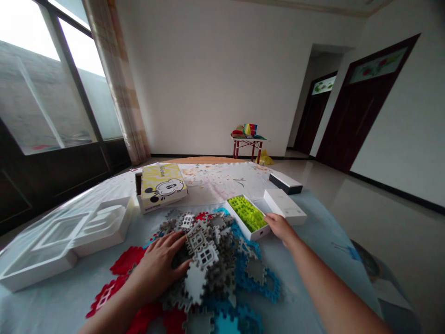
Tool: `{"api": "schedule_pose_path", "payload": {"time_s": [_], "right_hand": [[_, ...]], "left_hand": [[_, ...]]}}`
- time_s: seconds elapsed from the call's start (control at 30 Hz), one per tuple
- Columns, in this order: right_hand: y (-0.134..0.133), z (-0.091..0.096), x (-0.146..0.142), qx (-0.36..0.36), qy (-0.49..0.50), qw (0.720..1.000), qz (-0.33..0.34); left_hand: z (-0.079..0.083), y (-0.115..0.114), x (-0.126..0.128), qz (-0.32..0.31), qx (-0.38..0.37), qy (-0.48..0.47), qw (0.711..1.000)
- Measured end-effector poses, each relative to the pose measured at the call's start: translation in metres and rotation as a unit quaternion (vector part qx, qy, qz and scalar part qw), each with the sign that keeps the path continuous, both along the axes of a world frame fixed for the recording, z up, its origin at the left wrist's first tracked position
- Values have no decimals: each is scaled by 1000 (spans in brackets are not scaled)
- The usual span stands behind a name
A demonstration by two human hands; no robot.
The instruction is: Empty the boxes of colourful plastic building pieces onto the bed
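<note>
My left hand point(164, 260) lies on the left side of a heap of grey interlocking puzzle pieces point(206, 255), its fingers spread and its thumb apart. Red pieces point(128, 260) lie beneath and beside that wrist; blue pieces point(247, 271) spread along the heap's right side. My right hand point(279, 227) grips the right edge of a small white box point(256, 235), its fingertips partly hidden. Bright green pieces point(246, 213) fill this uncovered box, which sits just behind the heap.
At the left lies a white molded tray point(74, 250). A yellow cartoon-printed box point(163, 185) stands behind the heap. A white box point(285, 206) and a black-and-white box point(285, 182) are at the right. Beyond the cloth-covered table point(222, 176), a small side table point(248, 138) holds colourful items.
</note>
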State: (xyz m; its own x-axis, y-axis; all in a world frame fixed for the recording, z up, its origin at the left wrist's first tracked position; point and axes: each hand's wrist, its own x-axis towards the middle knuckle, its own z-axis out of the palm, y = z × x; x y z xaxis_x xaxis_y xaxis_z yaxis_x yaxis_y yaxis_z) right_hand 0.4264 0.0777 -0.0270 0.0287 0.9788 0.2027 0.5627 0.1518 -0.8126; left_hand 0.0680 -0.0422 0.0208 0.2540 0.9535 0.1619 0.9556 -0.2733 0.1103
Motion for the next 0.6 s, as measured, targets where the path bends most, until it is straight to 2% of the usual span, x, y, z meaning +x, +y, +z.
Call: {"api": "schedule_pose_path", "payload": {"time_s": [0.23,0.43,0.6], "right_hand": [[-1,-1,-5,34,-10,999,-34],[-1,4,1,61,-7,995,-78],[-6,10,3,12,96,992,-83]], "left_hand": [[1,45,28,50,-61,52,995],[0,82,39,91,-68,50,992],[2,98,46,119,-68,32,990]]}}
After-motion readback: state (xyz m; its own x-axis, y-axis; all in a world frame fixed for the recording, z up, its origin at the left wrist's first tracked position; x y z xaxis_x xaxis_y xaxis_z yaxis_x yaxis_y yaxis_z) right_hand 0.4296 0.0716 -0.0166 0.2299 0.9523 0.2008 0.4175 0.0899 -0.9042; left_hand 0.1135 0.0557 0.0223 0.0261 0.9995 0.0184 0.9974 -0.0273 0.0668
